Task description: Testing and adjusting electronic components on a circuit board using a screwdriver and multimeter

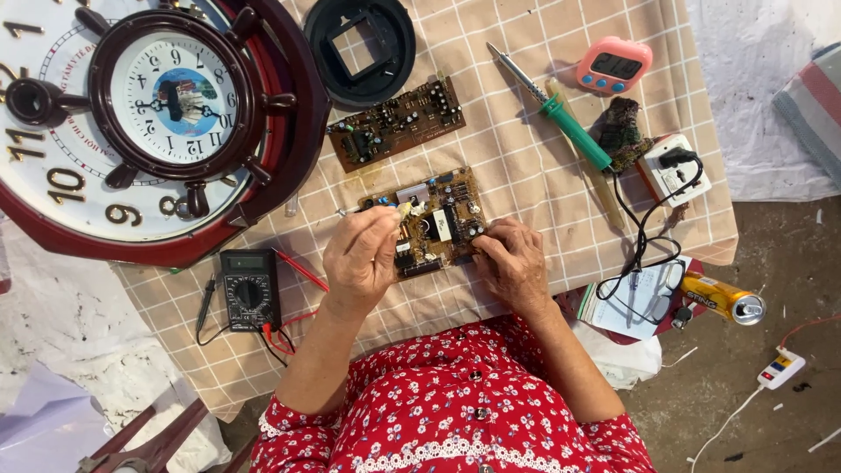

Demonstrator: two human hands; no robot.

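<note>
Poking at a circuit board (434,223) on the bench (526,175), both hands on it.

Left hand (361,258) is curled shut around a thin tool with a pale tip that touches the board's top side, can't really tell what the tool is. Right hand (511,263) has its fingers bent and pinching the board's right edge, holding it flat on the checkered cloth. Board sits near the middle of the bench, just in front of the person. A second brown board (396,123) lies just past it, with a black round frame (360,48) further back. Big ship-wheel wall clock (149,114) fills the far left, black multimeter (250,289) near left beside the left wrist. Green-handled soldering iron (561,114) and a pink timer (613,64) are off to the far right.
</note>
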